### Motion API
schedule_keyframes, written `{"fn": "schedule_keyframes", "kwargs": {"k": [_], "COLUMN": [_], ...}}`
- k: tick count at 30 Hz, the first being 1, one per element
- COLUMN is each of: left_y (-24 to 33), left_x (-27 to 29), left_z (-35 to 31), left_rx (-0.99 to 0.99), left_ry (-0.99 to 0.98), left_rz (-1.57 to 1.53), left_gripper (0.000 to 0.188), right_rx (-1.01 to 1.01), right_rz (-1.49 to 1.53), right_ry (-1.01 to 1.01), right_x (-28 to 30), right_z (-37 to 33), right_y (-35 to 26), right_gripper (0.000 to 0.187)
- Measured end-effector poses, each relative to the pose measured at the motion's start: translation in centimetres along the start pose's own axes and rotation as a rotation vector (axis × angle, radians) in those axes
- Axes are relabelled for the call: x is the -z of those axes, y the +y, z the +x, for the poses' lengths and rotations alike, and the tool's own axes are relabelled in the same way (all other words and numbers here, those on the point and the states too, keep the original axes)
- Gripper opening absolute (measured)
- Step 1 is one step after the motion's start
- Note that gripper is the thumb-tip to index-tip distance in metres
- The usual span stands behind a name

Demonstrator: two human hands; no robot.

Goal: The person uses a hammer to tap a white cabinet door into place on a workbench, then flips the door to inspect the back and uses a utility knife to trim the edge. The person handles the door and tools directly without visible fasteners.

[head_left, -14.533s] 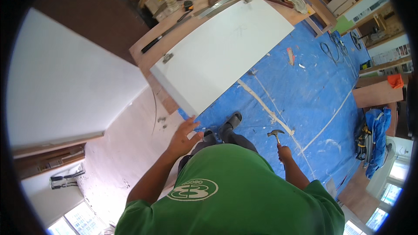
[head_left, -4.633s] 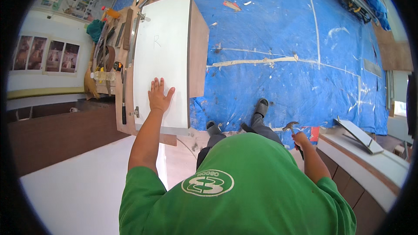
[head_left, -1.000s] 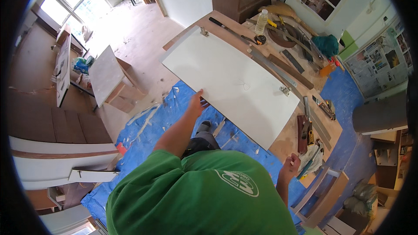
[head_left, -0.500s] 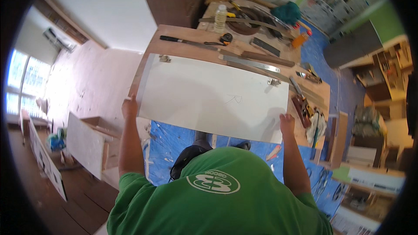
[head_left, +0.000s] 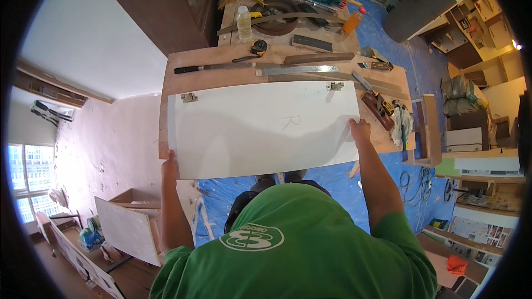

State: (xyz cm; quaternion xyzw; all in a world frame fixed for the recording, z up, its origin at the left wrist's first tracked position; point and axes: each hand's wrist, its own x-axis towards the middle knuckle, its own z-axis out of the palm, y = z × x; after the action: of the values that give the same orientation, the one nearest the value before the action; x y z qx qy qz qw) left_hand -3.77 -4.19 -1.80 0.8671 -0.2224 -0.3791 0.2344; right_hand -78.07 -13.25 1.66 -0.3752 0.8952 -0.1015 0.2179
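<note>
Right grip (head_left: 361, 129), probably left grip (head_left: 169, 163), on panel (head_left: 260, 133)

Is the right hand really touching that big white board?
Touching. The head view shows it: the right hand meets the white board at its right end, fingers lapping over its edge.

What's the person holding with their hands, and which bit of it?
A white panel, by its two short ends: the left hand near the closer left corner, the right hand about midway along the right edge.
</note>
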Motion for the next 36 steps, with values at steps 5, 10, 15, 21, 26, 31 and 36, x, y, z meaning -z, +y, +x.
{"fn": "schedule_keyframes", "kwargs": {"k": [5, 10, 15, 21, 26, 31, 36], "left_y": [2.5, 3.9, 6.1, 6.5, 7.7, 9.9, 14.1], "left_x": [0.8, 1.1, 2.8, 5.9, 6.8, 7.1, 5.5], "left_z": [-5.1, -9.7, -12.1, -12.2, -12.6, -12.3, -8.1], "left_rx": [0.042, -0.088, -0.057, -0.074, -0.229, -0.358, -0.493], "left_ry": [-0.001, 0.125, 0.181, 0.171, 0.162, 0.260, 0.395], "left_rz": [-0.007, -0.158, -0.201, -0.191, -0.368, -0.855, -0.900], "left_gripper": [0.092, 0.080, 0.067, 0.066, 0.066, 0.074, 0.065], "right_rx": [-0.005, -0.090, -0.119, -0.124, -0.050, -0.134, 0.058], "right_rz": [-0.066, 0.238, 0.481, 0.528, 1.087, 1.519, 1.658], "right_ry": [0.070, 0.038, -0.040, -0.004, 0.059, 0.184, 0.202], "right_x": [0.5, 0.1, 1.7, 3.1, 5.6, 12.9, 14.4], "right_z": [0.2, 2.9, 1.6, 0.2, 0.9, -3.1, -5.6], "right_y": [-0.3, 1.0, 0.4, 0.5, 1.5, -3.1, -5.8], "right_gripper": [0.069, 0.062, 0.054, 0.052, 0.043, 0.039, 0.043]}}
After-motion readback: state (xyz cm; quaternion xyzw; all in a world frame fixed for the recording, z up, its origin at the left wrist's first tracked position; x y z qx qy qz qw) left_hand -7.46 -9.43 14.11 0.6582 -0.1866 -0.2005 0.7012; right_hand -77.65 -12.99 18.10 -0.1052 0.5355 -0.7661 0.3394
